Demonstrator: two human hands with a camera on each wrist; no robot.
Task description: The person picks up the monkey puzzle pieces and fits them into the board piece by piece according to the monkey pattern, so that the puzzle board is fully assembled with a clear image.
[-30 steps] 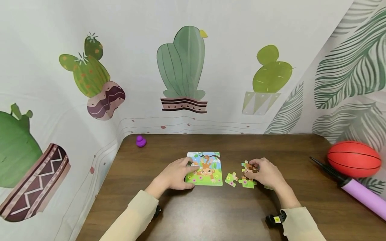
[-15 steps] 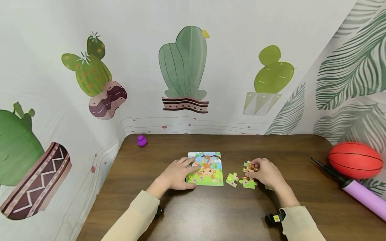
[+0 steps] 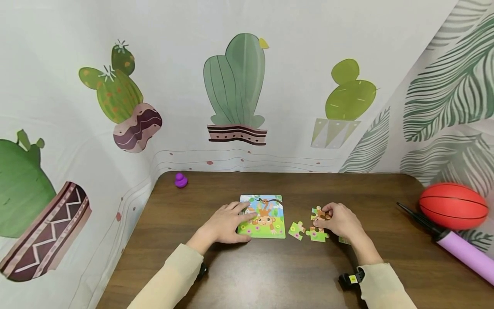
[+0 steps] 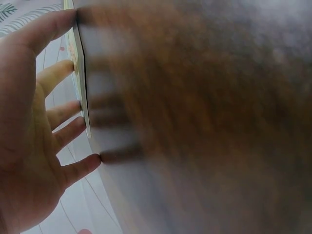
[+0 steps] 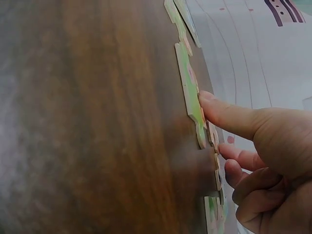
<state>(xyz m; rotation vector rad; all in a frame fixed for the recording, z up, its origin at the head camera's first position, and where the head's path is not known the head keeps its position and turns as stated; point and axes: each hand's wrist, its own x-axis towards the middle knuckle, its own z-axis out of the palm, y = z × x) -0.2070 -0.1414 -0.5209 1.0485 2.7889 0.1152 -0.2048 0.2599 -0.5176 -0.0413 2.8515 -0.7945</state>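
Observation:
My left hand rests with spread fingers on the left side of a square picture board showing a cartoon monkey. In the left wrist view, the fingertips lie along the board's thin edge. Right of the board, my right hand pinches a brown jigsaw piece between thumb and forefinger, low over the table. A green-edged jigsaw piece lies just in front of it, right at the thumb in the right wrist view. Another jigsaw piece sits tilted between the board and these pieces.
More jigsaw pieces show partly under the right hand. A purple rubber duck stands at the table's back left corner. On the right lie a red ball and a lilac pump with a black nozzle.
The right thumb and forefinger make only a slight shift at the brown piece. The left hand stays on the board, and the whole view moves a little.

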